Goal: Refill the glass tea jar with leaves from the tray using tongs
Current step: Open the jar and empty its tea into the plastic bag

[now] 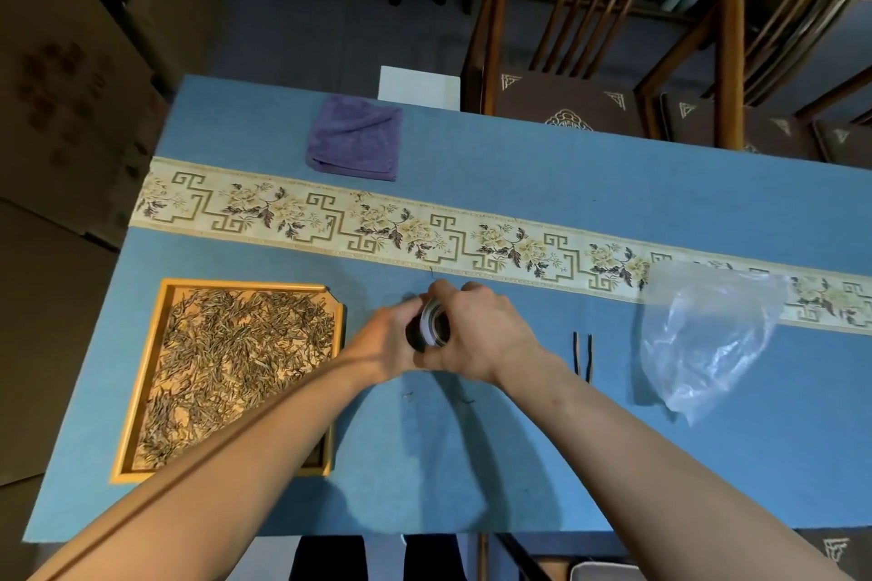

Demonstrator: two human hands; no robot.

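The glass tea jar (431,325) stands on the blue table (542,453) in the middle, mostly hidden by my hands; a silvery rim or lid shows between them. My left hand (384,340) grips the jar's dark body from the left. My right hand (476,333) curls over its top from the right. The wooden tray (226,373) full of dry tea leaves lies to the left of the jar. The dark tongs (582,353) lie on the table to the right of my right hand, untouched.
A crumpled clear plastic bag (708,335) lies at the right, partly on the floral runner (424,236). A folded purple cloth (354,138) sits at the far side. A few stray leaves (465,399) lie near my wrists. Wooden chairs (590,38) stand beyond the table.
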